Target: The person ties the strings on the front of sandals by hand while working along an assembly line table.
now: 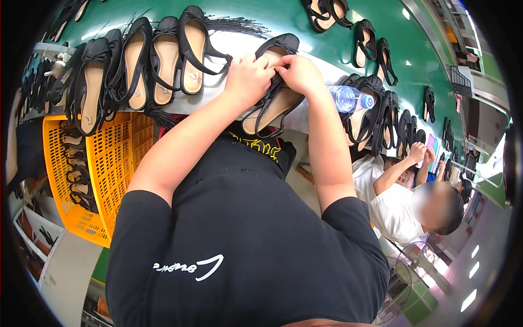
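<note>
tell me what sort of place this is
Probably a shoe factory: similar black shoes line a green worktable, more sit in an orange crate, and a co-worker in white works farther along.

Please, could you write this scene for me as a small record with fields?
Left hand: fingers at a black shoe
Right hand: fingers at the same shoe; exact grip unclear
Left side: row of black shoes with beige insoles; orange crate containing more footwear
Right side: clear bottle with blue cap, among other black shoes
Beyond the hands: green surface bearing several shoes
Nearby: co-worker in white, both hands raised
</note>
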Demonstrator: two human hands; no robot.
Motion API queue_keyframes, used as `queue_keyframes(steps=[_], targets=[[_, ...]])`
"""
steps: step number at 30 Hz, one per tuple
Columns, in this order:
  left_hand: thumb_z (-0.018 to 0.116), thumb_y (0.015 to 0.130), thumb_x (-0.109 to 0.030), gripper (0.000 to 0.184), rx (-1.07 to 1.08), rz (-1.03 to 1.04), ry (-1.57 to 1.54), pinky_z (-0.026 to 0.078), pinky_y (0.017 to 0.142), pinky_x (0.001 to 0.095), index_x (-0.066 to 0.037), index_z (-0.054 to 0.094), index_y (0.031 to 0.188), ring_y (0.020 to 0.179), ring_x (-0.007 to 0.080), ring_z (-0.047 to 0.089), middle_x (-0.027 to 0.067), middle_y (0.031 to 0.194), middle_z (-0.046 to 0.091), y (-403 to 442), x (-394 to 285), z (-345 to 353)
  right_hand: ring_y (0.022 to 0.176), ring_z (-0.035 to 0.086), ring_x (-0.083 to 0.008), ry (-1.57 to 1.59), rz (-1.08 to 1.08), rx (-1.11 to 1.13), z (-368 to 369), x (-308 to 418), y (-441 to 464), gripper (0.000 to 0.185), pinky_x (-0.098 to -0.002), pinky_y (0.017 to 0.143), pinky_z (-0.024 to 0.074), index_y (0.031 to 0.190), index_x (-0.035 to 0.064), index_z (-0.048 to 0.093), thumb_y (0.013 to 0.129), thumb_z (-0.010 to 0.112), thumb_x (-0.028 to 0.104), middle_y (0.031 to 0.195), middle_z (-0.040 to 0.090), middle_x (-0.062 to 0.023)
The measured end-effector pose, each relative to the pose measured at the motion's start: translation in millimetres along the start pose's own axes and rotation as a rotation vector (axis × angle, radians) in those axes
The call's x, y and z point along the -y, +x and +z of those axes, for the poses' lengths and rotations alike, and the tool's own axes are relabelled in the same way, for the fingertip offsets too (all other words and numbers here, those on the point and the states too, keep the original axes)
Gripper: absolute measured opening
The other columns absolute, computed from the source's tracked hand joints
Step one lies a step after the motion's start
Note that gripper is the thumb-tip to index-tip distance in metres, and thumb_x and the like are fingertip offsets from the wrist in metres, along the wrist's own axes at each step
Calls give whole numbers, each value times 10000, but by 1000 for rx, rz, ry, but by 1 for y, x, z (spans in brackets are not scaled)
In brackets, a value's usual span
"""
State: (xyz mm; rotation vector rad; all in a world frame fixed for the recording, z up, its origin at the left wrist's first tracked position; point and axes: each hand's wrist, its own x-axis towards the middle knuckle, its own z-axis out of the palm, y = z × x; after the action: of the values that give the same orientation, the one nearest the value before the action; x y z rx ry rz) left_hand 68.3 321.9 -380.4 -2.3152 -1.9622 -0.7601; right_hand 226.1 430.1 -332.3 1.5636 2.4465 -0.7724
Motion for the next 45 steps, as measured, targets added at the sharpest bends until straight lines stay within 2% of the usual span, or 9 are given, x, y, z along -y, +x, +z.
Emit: queue_keyframes(steps=[13,17,30,32,37,38,39,41,45], targets=[[749,820,-164,71,-150,14,75,601,711,366,-143,683,804,854,238,665,12,904,647,-4,-9,18,1064,772,-344,-8,-30,48,0,-8,4,238,-454,953,605,1140,173,830,956,739,294,1101,820,-133],[752,852,-149,79,-125,-33,25,606,731,401,-102,690,869,879,264,679,54,956,648,-3,-10,17,951,770,-350,16,-72,-59,4,-9,0,239,-437,886,596,1113,113,820,952,749,275,1008,806,-177],[705,983,-148,128,8,-131,-290,578,875,506,-44,675,1052,1019,385,691,163,1031,657,4,13,-11,1021,758,-370,82,4,-201,-2,10,-25,272,-444,924,591,1167,136,798,973,747,320,1034,797,-159],[692,995,-152,141,15,-118,-327,567,878,522,-40,664,1076,1028,403,683,176,1034,669,9,19,-27,1047,734,-369,-90,-190,-677,-9,15,-54,188,-447,940,575,1130,136,794,977,742,233,1024,779,-129],[633,1079,-177,187,179,-301,-488,552,886,520,4,642,1129,996,442,685,229,1037,702,6,30,-89,1019,708,-356,137,-235,-882,5,22,-126,135,-446,926,563,1059,106,776,933,746,68,992,750,-110],[624,1099,-179,197,162,-275,-604,549,843,468,14,631,1136,870,380,686,194,932,692,-1,39,-87,995,705,-354,203,-242,-841,15,23,-139,152,-448,911,563,1047,95,770,911,752,30,980,744,-111],[624,1099,-179,197,172,-256,-599,549,843,468,14,631,1136,870,380,686,194,932,692,-6,43,-93,958,701,-337,200,-302,-775,22,28,-150,172,-434,889,566,1045,97,773,885,779,35,975,743,-102],[625,1104,-168,176,255,-295,-775,523,789,381,5,622,1129,806,234,624,117,875,641,-17,48,-103,923,698,-310,165,-402,-711,42,40,-167,192,-424,846,563,1057,113,781,873,799,60,957,729,-82],[600,1127,-115,103,412,-315,-932,473,804,279,-15,620,1131,892,91,531,13,957,594,-33,52,-114,881,704,-270,123,-390,-642,64,66,-166,229,-408,768,553,1079,134,780,859,841,150,923,684,-58]])
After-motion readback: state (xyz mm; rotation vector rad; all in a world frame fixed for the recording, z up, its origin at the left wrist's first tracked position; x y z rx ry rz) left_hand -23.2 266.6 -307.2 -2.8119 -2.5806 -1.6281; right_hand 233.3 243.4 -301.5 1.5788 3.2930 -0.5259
